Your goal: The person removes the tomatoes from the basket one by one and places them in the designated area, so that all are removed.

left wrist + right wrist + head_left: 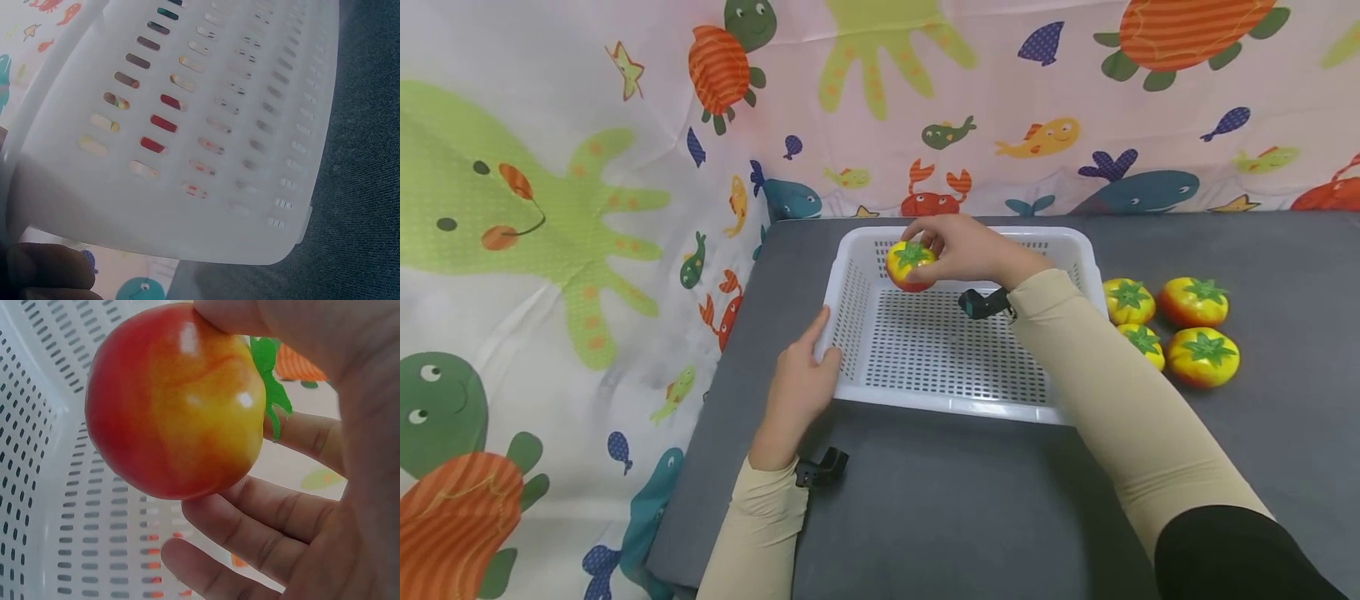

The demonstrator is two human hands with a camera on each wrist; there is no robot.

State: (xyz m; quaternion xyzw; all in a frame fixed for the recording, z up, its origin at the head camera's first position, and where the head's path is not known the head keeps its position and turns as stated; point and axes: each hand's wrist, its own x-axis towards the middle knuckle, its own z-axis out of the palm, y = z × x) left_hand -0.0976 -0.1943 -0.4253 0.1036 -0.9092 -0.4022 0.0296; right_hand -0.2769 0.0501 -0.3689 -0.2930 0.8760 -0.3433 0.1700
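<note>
A red and yellow toy tomato [912, 265] with a green leafy top is pinched between the thumb and fingers of my right hand [958, 247]. It hangs over the back left part of a white perforated plastic basket [955, 404]. In the right wrist view the toy tomato [178, 403] shows its red side, with the thumb above and fingertips underneath. My left hand [801, 379] grips the basket's front left corner, index finger along the left side and thumb at the front rim. The left wrist view shows the perforated basket wall [206, 112] close up, with fingers [50, 265] low at the left.
Several more toy tomatoes [1204, 357] sit in a cluster on the grey table [940, 500], just right of the basket. A cloth [880, 167] printed with sea animals hangs behind and at the left of the table.
</note>
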